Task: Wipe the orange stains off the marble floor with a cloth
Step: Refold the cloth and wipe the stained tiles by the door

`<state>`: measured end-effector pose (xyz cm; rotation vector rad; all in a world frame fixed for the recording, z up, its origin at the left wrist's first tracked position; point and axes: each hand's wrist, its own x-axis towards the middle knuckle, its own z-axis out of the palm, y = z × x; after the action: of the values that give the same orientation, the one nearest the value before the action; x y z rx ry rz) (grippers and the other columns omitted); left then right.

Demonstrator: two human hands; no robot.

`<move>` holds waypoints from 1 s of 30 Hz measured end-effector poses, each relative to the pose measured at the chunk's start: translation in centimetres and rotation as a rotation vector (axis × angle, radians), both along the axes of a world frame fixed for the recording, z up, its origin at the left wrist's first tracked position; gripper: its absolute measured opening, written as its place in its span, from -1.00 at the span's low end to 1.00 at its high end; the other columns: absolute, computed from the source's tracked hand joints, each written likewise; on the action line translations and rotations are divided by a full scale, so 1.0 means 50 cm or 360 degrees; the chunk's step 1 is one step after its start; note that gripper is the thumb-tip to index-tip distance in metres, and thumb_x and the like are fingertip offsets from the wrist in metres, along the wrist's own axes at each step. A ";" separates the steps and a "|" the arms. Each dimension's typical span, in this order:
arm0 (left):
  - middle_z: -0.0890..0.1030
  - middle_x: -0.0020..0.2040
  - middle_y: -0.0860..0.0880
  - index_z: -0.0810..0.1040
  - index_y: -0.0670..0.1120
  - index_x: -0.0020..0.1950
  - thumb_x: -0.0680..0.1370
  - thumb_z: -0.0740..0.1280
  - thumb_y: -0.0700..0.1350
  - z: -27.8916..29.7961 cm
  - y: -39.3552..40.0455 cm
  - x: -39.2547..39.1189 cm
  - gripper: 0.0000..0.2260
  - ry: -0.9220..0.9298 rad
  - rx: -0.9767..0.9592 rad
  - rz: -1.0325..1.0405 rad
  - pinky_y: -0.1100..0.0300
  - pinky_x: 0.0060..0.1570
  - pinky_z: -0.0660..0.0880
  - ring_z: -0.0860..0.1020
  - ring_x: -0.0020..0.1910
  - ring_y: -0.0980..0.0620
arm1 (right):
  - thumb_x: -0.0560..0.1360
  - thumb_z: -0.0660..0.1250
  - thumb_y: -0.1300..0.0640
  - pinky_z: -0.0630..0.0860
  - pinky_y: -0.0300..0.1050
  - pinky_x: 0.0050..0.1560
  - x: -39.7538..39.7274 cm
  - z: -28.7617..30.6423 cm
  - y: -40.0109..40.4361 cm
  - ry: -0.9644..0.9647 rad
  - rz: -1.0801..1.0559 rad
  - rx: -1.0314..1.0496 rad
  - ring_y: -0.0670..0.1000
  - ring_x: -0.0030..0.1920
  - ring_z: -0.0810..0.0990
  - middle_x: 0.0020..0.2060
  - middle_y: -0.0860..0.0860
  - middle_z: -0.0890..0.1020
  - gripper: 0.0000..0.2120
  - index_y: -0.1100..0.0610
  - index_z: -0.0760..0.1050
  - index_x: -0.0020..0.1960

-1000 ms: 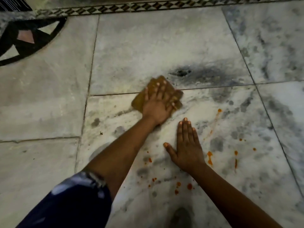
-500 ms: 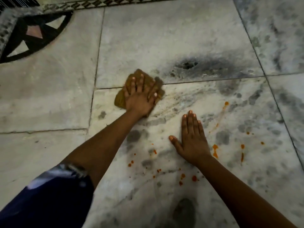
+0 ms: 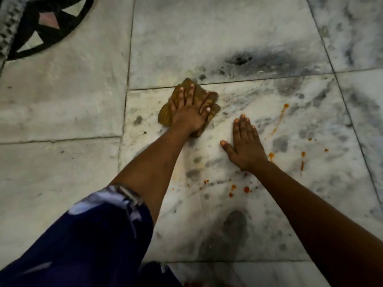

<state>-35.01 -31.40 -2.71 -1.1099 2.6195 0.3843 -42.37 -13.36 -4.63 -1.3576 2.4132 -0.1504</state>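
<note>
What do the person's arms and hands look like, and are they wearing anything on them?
Both hands are bare: no gloves, no rings that show. The left hand has pale, short nails, and so does the right hand. The left arm wears a dark blue sleeve with white blotchy patterns, pushed up past the elbow. The right arm is bare as far as the picture shows.

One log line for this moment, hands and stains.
left hand: presses cloth flat | right hand: flat on marble floor | orange stains: unwiped, near right hand
</note>
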 end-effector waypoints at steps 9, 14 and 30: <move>0.16 0.53 -0.07 0.11 0.22 0.49 0.58 -0.10 0.24 -0.029 0.224 0.284 -0.53 0.0163 -0.0188 -0.0524 -0.19 0.39 -0.11 0.03 0.49 -0.14 | 0.41 -0.33 -0.33 -0.26 -0.09 0.41 -0.010 -0.010 0.018 0.0025 0.0097 -0.0135 0.14 0.51 -0.11 0.51 0.21 -0.07 -0.13 0.25 -0.10 0.51; -0.03 0.56 -0.02 0.03 0.23 0.50 0.53 -0.14 0.29 -0.026 0.085 0.196 -0.47 0.0136 -0.0215 -0.0347 -0.11 0.40 -0.21 -0.10 0.52 -0.12 | 0.41 -0.32 -0.29 -0.31 -0.11 0.41 -0.013 -0.013 0.019 0.0023 0.0102 -0.0104 0.11 0.51 -0.18 0.51 0.19 -0.15 -0.17 0.23 -0.18 0.51; 0.05 0.54 -0.14 0.08 0.24 0.49 0.58 -0.08 0.24 -0.030 0.264 0.432 -0.54 0.0205 -0.0223 -0.0547 -0.27 0.36 0.00 0.01 0.50 -0.21 | 0.38 -0.32 -0.31 -0.24 -0.06 0.45 0.013 -0.007 0.013 0.0028 0.0054 -0.0120 0.10 0.52 -0.18 0.51 0.15 -0.16 -0.14 0.21 -0.19 0.52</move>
<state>-13.41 -18.22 -4.19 -0.6688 2.9177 0.2060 -41.75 -12.70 -4.98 -1.4375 2.4195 -0.2234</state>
